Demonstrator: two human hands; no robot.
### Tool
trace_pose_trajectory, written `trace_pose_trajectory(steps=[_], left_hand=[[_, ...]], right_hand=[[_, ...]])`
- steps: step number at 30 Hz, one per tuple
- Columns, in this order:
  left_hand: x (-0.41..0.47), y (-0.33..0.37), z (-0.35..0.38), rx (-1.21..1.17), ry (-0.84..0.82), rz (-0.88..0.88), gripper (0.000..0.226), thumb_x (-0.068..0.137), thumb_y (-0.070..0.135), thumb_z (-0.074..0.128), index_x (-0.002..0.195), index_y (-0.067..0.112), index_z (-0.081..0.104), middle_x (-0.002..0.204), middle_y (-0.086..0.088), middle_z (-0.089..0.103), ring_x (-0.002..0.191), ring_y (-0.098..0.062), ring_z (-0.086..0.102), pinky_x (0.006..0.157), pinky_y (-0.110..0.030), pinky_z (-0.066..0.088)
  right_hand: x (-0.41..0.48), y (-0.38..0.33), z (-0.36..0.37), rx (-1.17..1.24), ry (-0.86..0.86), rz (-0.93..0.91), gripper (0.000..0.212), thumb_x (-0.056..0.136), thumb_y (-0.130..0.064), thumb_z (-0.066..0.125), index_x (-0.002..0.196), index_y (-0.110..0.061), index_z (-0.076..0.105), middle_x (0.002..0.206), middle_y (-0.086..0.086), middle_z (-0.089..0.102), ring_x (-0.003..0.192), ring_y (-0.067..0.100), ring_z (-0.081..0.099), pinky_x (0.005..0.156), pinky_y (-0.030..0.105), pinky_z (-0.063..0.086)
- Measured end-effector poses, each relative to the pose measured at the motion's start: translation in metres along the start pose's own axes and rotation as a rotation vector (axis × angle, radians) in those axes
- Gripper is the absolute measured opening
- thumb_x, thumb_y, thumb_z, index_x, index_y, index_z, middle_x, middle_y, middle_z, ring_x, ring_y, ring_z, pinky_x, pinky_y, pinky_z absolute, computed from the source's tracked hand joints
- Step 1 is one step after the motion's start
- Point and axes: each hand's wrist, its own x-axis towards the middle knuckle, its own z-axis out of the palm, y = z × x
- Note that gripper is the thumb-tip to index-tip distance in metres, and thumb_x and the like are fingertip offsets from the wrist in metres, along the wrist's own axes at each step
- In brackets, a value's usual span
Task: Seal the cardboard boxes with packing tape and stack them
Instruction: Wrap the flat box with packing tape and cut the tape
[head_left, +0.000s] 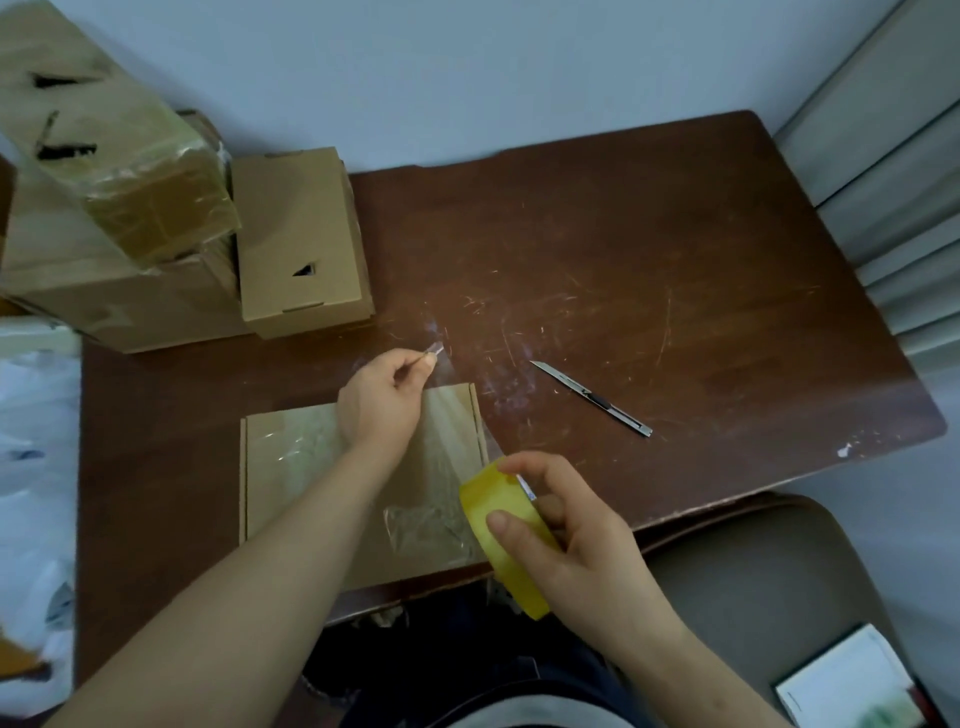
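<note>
Over the table (675, 260), tape end (435, 352) pinched in left hand (382, 400) past the box (291, 467), yellow roll (498, 514) gripped in right hand (576, 535).

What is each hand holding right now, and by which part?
The left hand pinches the clear tape strip by its free end. The right hand holds the yellow tape roll, thumb on its outer band, fingers over its edge.

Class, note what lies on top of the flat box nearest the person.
Clear tape patches cover the flat box's lid; the left hand pinches a strip above it. The forearm hides part.
</note>
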Motion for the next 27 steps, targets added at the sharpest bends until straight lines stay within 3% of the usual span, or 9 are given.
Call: trace_pose_trajectory(steps=[3, 8, 11, 13, 16, 18, 19, 23, 27], left_hand=[[-0.001, 0.003, 0.002, -0.039, 0.016, 0.015, 0.024, 0.091, 0.04, 0.06, 0.096, 0.021, 0.073, 0.088, 0.002, 0.071, 0.085, -0.02, 0.064, 0.076, -0.04, 0.053], [-0.016, -0.003, -0.016, -0.118, 0.006, 0.281, 0.009, 0.096, 0.026, 0.054, 0.097, 0.024, 0.063, 0.087, 0.011, 0.064, 0.081, -0.001, 0.058, 0.068, -0.025, 0.048], [-0.032, -0.024, -0.039, -0.084, -0.045, 0.295, 0.013, 0.098, 0.026, 0.047, 0.104, 0.023, 0.059, 0.115, 0.01, 0.062, 0.11, -0.01, 0.059, 0.097, -0.041, 0.046], [-0.05, -0.04, -0.053, -0.124, -0.088, 0.231, 0.015, 0.098, 0.028, 0.045, 0.104, 0.023, 0.058, 0.124, 0.011, 0.059, 0.121, -0.008, 0.053, 0.106, -0.046, 0.04], [-0.083, -0.059, -0.064, -0.15, -0.031, 0.192, 0.015, 0.098, 0.029, 0.043, 0.101, 0.032, 0.057, 0.124, 0.022, 0.054, 0.118, 0.009, 0.048, 0.104, -0.025, 0.04], [-0.098, -0.063, -0.059, -0.194, 0.04, 0.162, 0.019, 0.1, 0.028, 0.042, 0.101, 0.041, 0.055, 0.125, 0.018, 0.056, 0.119, 0.01, 0.047, 0.099, -0.01, 0.037], [-0.103, -0.064, -0.054, -0.225, 0.063, 0.123, 0.02, 0.1, 0.028, 0.041, 0.105, 0.043, 0.054, 0.125, 0.012, 0.057, 0.122, 0.003, 0.048, 0.102, -0.013, 0.037], [-0.106, -0.06, -0.035, -0.203, 0.207, 0.029, 0.024, 0.101, 0.024, 0.04, 0.119, 0.024, 0.056, 0.114, 0.006, 0.056, 0.122, -0.024, 0.05, 0.109, -0.054, 0.033], [-0.101, -0.052, -0.02, -0.218, 0.325, -0.018, 0.024, 0.102, 0.018, 0.041, 0.114, 0.011, 0.06, 0.112, 0.001, 0.058, 0.118, -0.029, 0.052, 0.104, -0.058, 0.035]], right_hand=[[-0.003, 0.0, 0.001, 0.085, 0.009, -0.006, 0.02, 0.086, -0.038, 0.065, 0.102, -0.043, 0.056, 0.076, 0.014, 0.06, 0.074, 0.036, 0.06, 0.068, 0.054, 0.054], [-0.01, 0.005, -0.004, 0.126, -0.011, 0.005, 0.026, 0.078, -0.043, 0.063, 0.103, -0.045, 0.058, 0.085, 0.019, 0.063, 0.077, 0.042, 0.062, 0.069, 0.056, 0.054], [-0.011, 0.008, -0.008, 0.06, -0.079, -0.013, 0.035, 0.085, -0.035, 0.065, 0.111, -0.054, 0.052, 0.083, 0.026, 0.058, 0.075, 0.043, 0.058, 0.068, 0.055, 0.053], [-0.011, 0.009, -0.009, 0.02, -0.124, -0.021, 0.041, 0.086, -0.033, 0.066, 0.115, -0.056, 0.048, 0.08, 0.026, 0.055, 0.073, 0.041, 0.055, 0.067, 0.054, 0.052], [-0.011, 0.01, -0.013, -0.005, -0.164, -0.026, 0.047, 0.085, -0.031, 0.067, 0.12, -0.054, 0.046, 0.078, 0.016, 0.06, 0.071, 0.034, 0.057, 0.069, 0.052, 0.053], [-0.01, 0.012, -0.014, -0.063, -0.179, -0.056, 0.05, 0.086, -0.029, 0.068, 0.124, -0.051, 0.044, 0.079, 0.008, 0.063, 0.069, 0.027, 0.057, 0.07, 0.049, 0.052], [-0.009, 0.013, -0.014, -0.093, -0.186, -0.072, 0.051, 0.087, -0.027, 0.067, 0.126, -0.049, 0.043, 0.08, 0.007, 0.065, 0.069, 0.025, 0.058, 0.071, 0.048, 0.052], [-0.006, 0.017, -0.015, -0.152, -0.22, -0.101, 0.052, 0.087, -0.026, 0.066, 0.129, -0.044, 0.042, 0.089, 0.005, 0.07, 0.074, 0.025, 0.063, 0.074, 0.047, 0.053], [0.003, 0.015, -0.02, -0.161, -0.208, -0.12, 0.05, 0.088, -0.024, 0.067, 0.128, -0.044, 0.043, 0.092, 0.006, 0.07, 0.079, 0.027, 0.065, 0.077, 0.049, 0.052]])
